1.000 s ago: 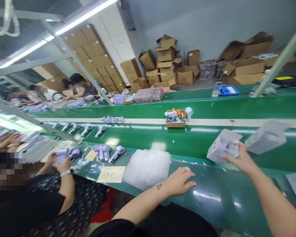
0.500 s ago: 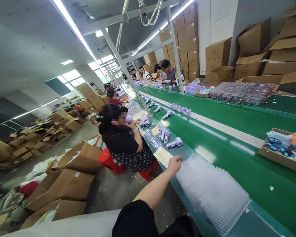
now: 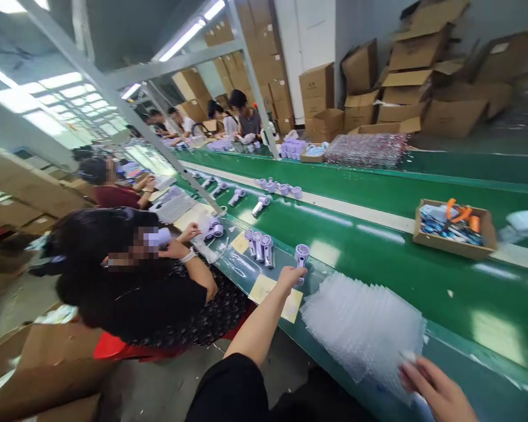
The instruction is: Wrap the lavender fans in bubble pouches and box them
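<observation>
My left hand [image 3: 291, 278] is closed on the lower part of a small purple handheld fan [image 3: 302, 254], which stands upright over the green bench edge. At the lower right, my right hand [image 3: 435, 384] touches the near right corner of a fanned stack of clear bubble bags [image 3: 365, 328]; its thumb and fingers pinch a bag's edge. Several more purple fans [image 3: 259, 246] lie side by side to the left of my left hand. Beneath my left forearm is a yellowish paper sheet [image 3: 264, 287].
A co-worker in black sits close on the left. Beyond the stack runs a green conveyor belt [image 3: 365, 252] with more fans. A cardboard tray [image 3: 453, 249] of tools is at right. A metal post rises at left.
The view has swung right and closer. My left hand has reached the lone fan and taken hold of it, raising it upright. My right hand has come into view at the bags.
</observation>
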The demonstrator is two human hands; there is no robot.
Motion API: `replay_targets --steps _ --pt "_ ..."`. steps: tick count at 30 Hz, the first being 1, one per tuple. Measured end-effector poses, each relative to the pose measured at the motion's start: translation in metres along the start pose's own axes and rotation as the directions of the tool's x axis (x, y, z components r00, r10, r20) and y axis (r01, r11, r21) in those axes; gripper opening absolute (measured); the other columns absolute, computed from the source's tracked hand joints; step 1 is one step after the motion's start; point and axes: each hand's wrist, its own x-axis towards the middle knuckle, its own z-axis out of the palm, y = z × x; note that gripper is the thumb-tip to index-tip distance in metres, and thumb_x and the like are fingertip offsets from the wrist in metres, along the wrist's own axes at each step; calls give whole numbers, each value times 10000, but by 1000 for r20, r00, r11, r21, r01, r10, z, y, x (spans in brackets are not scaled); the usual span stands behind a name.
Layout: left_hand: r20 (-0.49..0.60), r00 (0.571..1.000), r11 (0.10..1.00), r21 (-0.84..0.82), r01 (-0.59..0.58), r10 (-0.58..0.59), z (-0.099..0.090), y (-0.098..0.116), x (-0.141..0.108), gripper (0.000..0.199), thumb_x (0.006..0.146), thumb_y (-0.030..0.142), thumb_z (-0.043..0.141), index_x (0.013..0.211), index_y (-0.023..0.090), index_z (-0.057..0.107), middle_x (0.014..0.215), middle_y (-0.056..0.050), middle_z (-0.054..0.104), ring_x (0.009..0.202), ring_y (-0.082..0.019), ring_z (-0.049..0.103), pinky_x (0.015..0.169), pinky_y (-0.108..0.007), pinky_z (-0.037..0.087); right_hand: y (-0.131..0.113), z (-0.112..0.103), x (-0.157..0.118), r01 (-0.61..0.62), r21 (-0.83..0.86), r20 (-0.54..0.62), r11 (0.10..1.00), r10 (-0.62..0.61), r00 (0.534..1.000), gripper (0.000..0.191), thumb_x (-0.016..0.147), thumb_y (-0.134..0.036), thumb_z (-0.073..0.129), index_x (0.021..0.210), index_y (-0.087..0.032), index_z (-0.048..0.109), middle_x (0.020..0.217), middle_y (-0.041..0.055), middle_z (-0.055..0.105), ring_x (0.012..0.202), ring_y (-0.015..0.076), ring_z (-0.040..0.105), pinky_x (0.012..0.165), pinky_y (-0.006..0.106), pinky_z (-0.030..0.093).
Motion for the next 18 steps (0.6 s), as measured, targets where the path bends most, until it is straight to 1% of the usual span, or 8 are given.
replay_targets --steps 3,5,7,10,12,13,15,18 --pt "205 968 986 -117 -122 144 53 25 -49 429 864 496 425 931 103 582 727 -50 579 587 -118 554 489 -205 366 -39 39 12 -153 591 140 792 87 986 433 566 -432 792 902 -231 607 1027 56 687 968 264 640 832 427 532" --pt "330 889 942 -221 -254 317 95 39 -90 476 868 535 398 951 105 584 734 -42 583 577 -108 539 492 -203 373 -60 45 25 -197 682 207 704 73 976 381 593 -361 795 885 -223 592 1013 47 689 941 241 651 772 405 555" --pt "342 779 850 -252 -463 526 130 47 -128 508 874 550 381 1061 110 553 814 -61 608 637 -127 559 555 -233 420 -69 27 32 -118 708 90 696 77 993 327 606 -259 787 867 -190 603 883 34 705 820 197 674 690 318 574" --pt "340 493 501 70 -863 801 162 43 -158 545 828 511 514 1214 130 460 1059 -133 583 908 -221 563 740 -334 444 -55 -31 22 -46 730 -72 682 144 987 237 662 -169 715 877 -159 616 775 28 701 654 156 666 592 267 580" --pt "501 285 136 312 -940 817 172 35 -160 399 828 362 559 1141 118 511 1095 -160 556 1016 -266 515 796 -377 415 -34 -77 7 -84 751 -81 655 217 973 148 729 -170 639 874 -148 615 725 46 697 570 154 649 534 271 578" --pt "596 231 -3 366 -931 769 174 31 -158 277 837 274 539 1058 108 553 1044 -158 569 1008 -269 512 786 -377 410 -23 -98 -2 -118 753 -71 647 258 964 109 753 -178 610 855 -142 614 688 55 691 535 158 640 506 273 574" --pt "709 226 -113 397 -911 668 178 28 -152 144 838 142 476 894 96 600 910 -142 592 931 -249 532 742 -355 407 0 -130 -21 -176 739 -58 651 322 945 78 775 -198 590 821 -137 610 639 67 677 501 165 630 463 267 560" --pt "683 367 97 400 -911 631 182 40 -148 133 808 118 492 809 104 624 840 -124 614 868 -231 549 726 -334 410 23 -151 -50 -270 679 -2 682 369 929 139 758 -230 640 853 -133 614 700 82 688 541 172 642 474 261 559"
